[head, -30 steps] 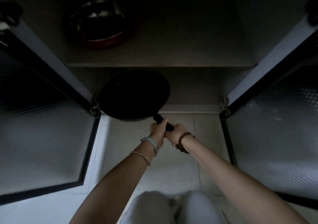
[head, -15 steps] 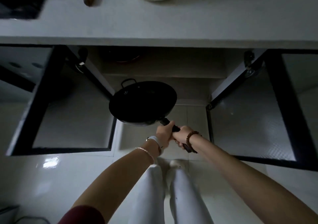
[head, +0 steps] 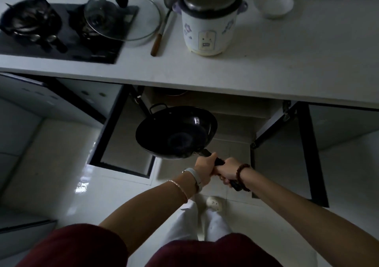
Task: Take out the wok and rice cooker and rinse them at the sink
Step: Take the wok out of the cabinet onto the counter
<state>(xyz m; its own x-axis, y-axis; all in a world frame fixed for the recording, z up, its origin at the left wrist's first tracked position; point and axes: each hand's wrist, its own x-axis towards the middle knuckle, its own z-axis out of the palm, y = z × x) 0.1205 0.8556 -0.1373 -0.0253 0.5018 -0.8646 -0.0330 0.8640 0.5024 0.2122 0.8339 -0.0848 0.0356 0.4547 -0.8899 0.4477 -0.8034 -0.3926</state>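
Head view: I hold the wok (head: 176, 132) by its long handle (head: 206, 153), left hand (head: 205, 166) and right hand (head: 227, 169) both wrapped round it, bowl in the air below the counter (head: 266, 72) edge. Lifting carelessly, I judge, could knock its rim against that edge or the rice cooker (head: 208, 20) above.

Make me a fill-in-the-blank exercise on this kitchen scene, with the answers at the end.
1. The left hand and the right hand both grip the ____ by its handle.
2. The rice cooker stands on the ____, lid on.
3. Between the glass lid and the rice cooker lies a long ____.
4. The cabinet doors below stand ____.
Answers: wok; counter; spatula; open.
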